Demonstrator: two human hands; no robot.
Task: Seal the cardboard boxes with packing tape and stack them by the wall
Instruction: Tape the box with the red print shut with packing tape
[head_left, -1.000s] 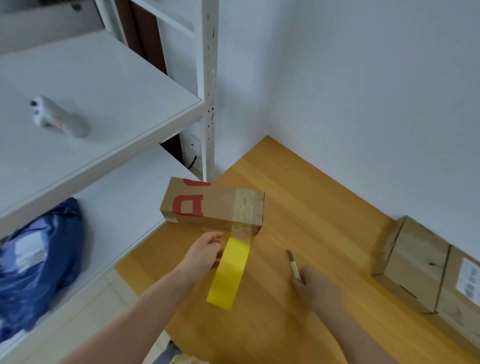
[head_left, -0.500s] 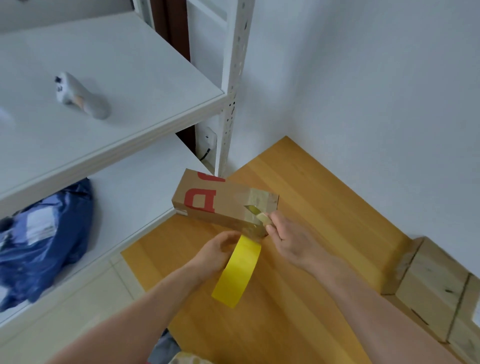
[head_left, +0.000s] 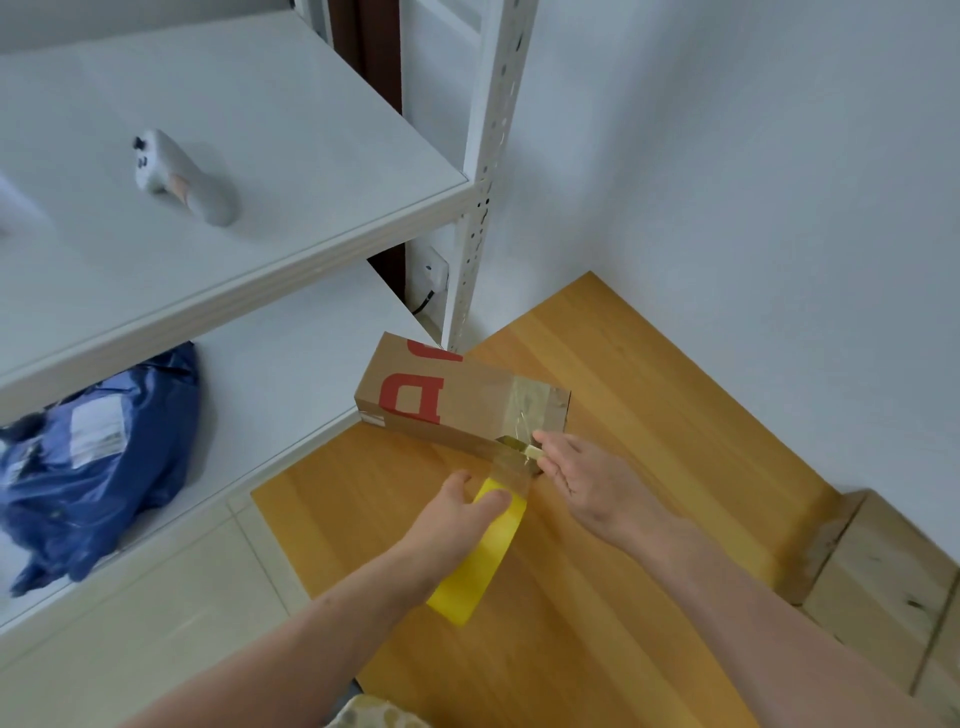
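Observation:
A long cardboard box (head_left: 441, 400) with red print lies on the wooden table (head_left: 623, 395), clear tape wrapped over its right end. My left hand (head_left: 452, 519) grips the yellow tape roll (head_left: 478, 566) just in front of the box, and a clear strip (head_left: 511, 470) runs from the roll up to the box. My right hand (head_left: 587, 488) pinches a small brass-coloured cutter (head_left: 522, 447) whose blade touches the strip at the box's lower right corner.
White metal shelves (head_left: 260, 218) stand on the left, with a grey controller (head_left: 182, 179) on the upper board and a blue plastic mail bag (head_left: 88, 467) on the lower. More cardboard boxes (head_left: 883, 587) sit at the table's right edge by the white wall.
My right hand came from the table with the cutter up to the box's right corner and now holds the blade against the taut tape. The left hand keeps the roll pulled.

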